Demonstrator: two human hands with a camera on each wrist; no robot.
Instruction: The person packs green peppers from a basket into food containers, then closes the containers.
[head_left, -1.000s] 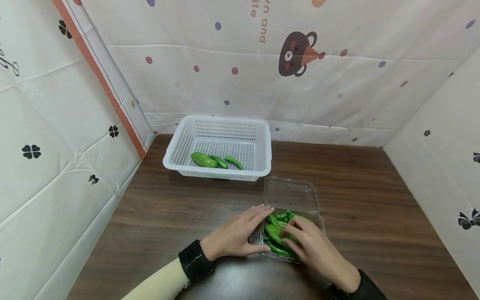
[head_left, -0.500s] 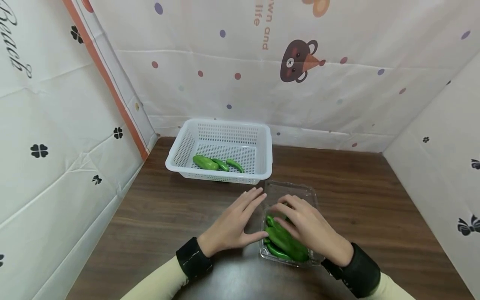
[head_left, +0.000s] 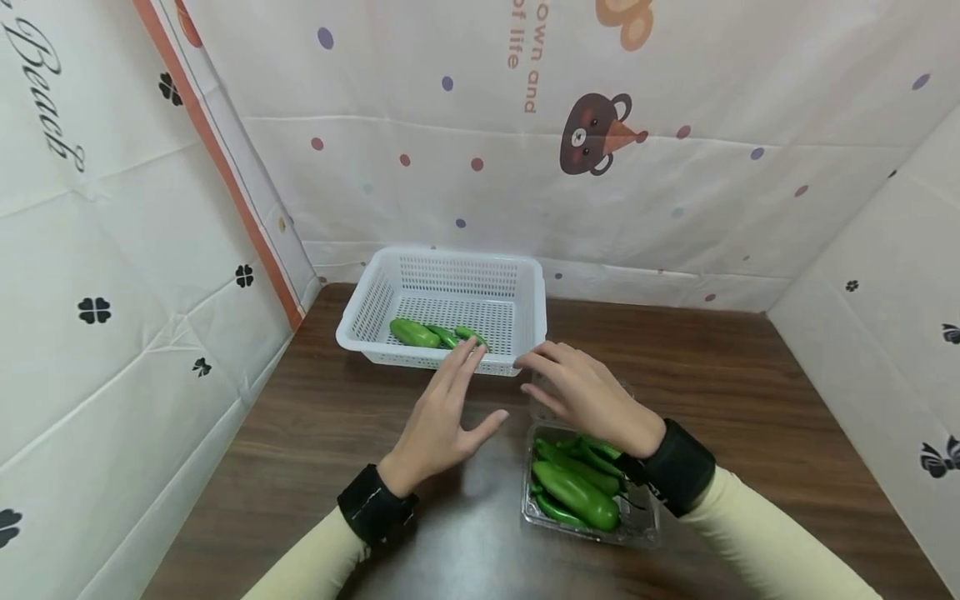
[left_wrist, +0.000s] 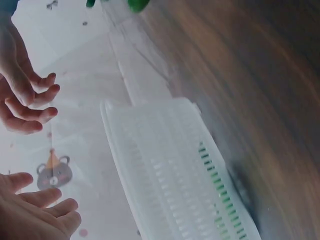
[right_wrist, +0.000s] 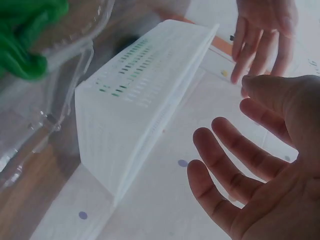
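Observation:
A clear plastic clamshell box [head_left: 643,523] lies open on the wooden table, holding several green peppers [head_left: 576,492]. My right hand [head_left: 581,387] hovers over the box's far end, fingers relaxed, holding nothing. My left hand [head_left: 453,392] hovers beside it with straight spread fingers, also holding nothing. Both hands are close to the front rim of a white slotted basket [head_left: 525,287], which holds three green peppers [head_left: 414,332]. In the right wrist view my right hand [right_wrist: 250,165] is spread before the basket [right_wrist: 145,95]. In the left wrist view my left hand [left_wrist: 35,210] shows at the lower left.
Patterned white sheets wall in the table [head_left: 750,392] at the left, back and right. The basket stands at the back left near the wall. The clamshell's lid is mostly hidden behind my right hand.
Both hands have lifted off the clamshell box and its peppers and moved forward toward the basket. The right hand no longer touches the peppers.

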